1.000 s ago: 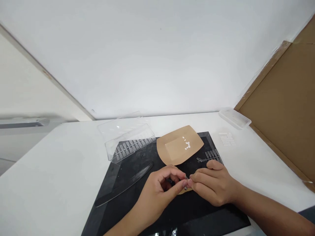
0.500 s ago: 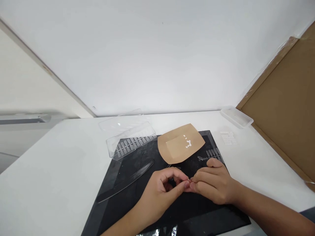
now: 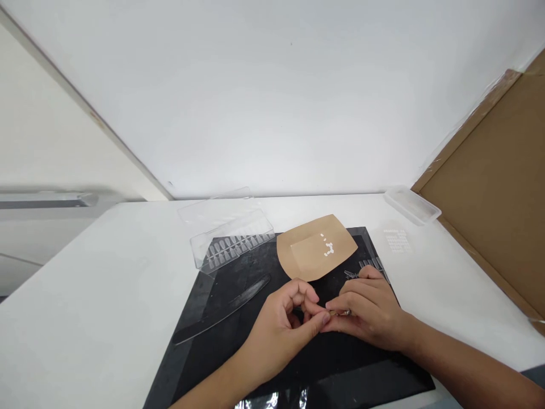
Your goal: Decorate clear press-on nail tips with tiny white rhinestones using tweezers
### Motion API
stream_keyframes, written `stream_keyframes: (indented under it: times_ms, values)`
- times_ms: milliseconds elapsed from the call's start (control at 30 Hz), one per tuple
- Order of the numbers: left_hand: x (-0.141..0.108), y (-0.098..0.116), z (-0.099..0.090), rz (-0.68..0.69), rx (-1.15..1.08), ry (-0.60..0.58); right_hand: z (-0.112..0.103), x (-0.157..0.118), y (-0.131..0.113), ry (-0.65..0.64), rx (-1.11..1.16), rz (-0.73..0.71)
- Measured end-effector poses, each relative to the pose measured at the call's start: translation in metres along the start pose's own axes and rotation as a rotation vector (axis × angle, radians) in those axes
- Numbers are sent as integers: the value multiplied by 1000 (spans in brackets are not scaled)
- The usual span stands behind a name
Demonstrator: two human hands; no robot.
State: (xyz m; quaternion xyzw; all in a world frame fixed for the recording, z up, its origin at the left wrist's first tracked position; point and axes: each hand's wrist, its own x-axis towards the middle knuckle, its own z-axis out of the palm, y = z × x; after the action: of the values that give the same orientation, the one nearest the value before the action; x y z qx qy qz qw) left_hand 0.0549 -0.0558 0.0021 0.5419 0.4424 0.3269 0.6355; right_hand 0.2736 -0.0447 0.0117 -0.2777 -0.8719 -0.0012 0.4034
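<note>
Over a black mat [image 3: 213, 363], my left hand [image 3: 289, 324] and my right hand [image 3: 366, 312] meet fingertip to fingertip. My left thumb and fingers are pinched together; what they hold is hidden. My right fingers are closed around something small and shiny that I cannot make out. Just beyond the hands lies a tan card [image 3: 306, 255] with small white pieces on it. Clear nail-shaped tips [image 3: 370, 263] on a strip lie behind my right hand, partly covered by it.
A clear plastic box [image 3: 232, 241] with rows of nail-shaped tips stands at the back left, a clear lid [image 3: 213, 207] behind it. A dark curved strip [image 3: 223, 312] lies on the mat. A translucent tray [image 3: 413, 205], a sheet of small white pieces [image 3: 397, 240] and cardboard [image 3: 502, 187] are right.
The fingers of my right hand have shifted, and a small shiny thing now shows between them. My left index finger has lifted slightly. The view has moved a little.
</note>
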Motion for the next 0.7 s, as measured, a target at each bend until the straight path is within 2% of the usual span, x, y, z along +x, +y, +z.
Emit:
stream_keyframes:
  times_ms: [500,700]
  values:
    - [-2,1,-1,48,89,21,0,0,1,-68,70,26]
    - [0,3,-2,168,91,33,3,1,-2,-81,76,33]
